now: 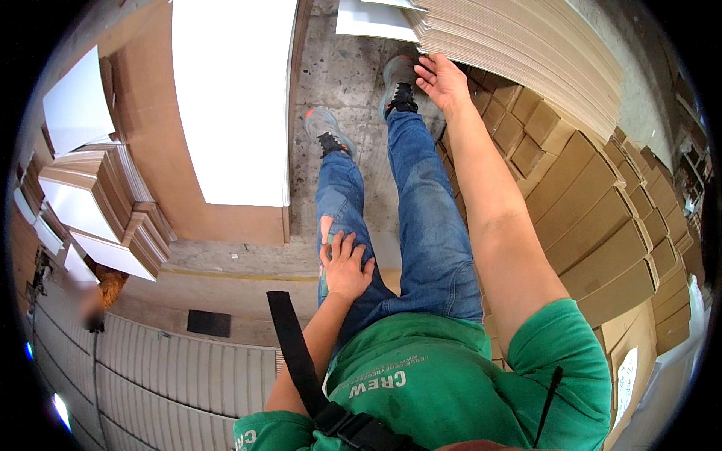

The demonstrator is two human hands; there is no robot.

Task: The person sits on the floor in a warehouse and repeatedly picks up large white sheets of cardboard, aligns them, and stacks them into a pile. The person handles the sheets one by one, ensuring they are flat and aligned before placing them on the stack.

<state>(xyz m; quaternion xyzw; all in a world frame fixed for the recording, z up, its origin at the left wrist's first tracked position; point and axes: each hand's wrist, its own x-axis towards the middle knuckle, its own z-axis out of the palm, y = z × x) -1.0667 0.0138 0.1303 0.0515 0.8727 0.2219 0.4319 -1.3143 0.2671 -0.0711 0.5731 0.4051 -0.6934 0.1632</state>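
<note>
My left hand point(349, 264) lies on my left thigh, on the blue jeans point(380, 289), with its fingers spread and nothing in it. Stretched far forward, my right hand point(442, 81) is at the near corner of a tall stack of cardboard sheets point(519, 52). Its fingers are loosely bent and a little apart, with nothing visible between them. Whether the fingertips touch the stack's edge I cannot tell. White sheets point(376, 21) jut out from the stack's left side, just beyond my right hand.
To the left stands a brown board pile topped by a large white panel point(229, 98). Stacks of white-faced cardboard point(83, 203) sit farther left. Folded brown cartons point(594, 218) crowd my right side. Between the piles, my shoes point(329, 129) stand on a stained concrete floor point(323, 71).
</note>
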